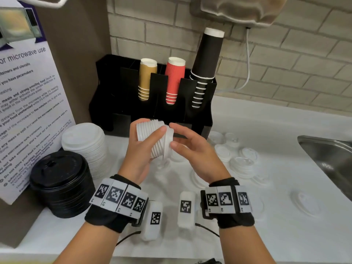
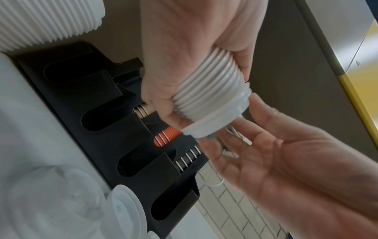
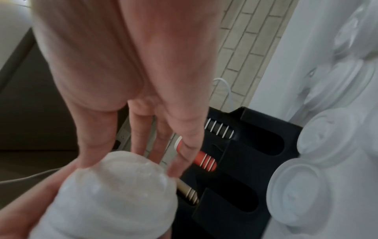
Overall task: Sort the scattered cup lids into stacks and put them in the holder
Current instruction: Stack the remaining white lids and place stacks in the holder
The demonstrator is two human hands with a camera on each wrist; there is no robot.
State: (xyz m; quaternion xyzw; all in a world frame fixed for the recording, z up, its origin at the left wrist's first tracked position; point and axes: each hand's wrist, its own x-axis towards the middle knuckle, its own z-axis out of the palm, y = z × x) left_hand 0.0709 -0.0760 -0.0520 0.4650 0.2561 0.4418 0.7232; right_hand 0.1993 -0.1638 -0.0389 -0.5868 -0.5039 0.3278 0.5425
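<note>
My left hand [image 1: 141, 151] grips a stack of small white lids [image 1: 152, 138] on its side, in the air in front of the black holder [image 1: 106, 103]. My right hand [image 1: 184, 143] touches the stack's right end with straight fingers, where the last lid [image 1: 168, 141] sits slightly askew. The left wrist view has the left hand [image 2: 184, 64] wrapped round the ribbed stack [image 2: 208, 97] and the right hand's [image 2: 266, 153] flat palm against its end. Seen from the right wrist, the right hand's fingers [image 3: 94, 145] reach the stack's end [image 3: 114, 194]. The holder's front slots [image 2: 98, 119] look dark and unfilled.
Tan [image 1: 146, 79], red [image 1: 174, 79] and black cups [image 1: 205, 67] fill the holder's rear slots. A tall stack of bigger white lids [image 1: 85, 141] and a stack of black lids [image 1: 61, 180] stand at the left. Several loose lids [image 1: 242, 161] lie on the right of the counter. A steel sink [image 1: 327, 155] is further right.
</note>
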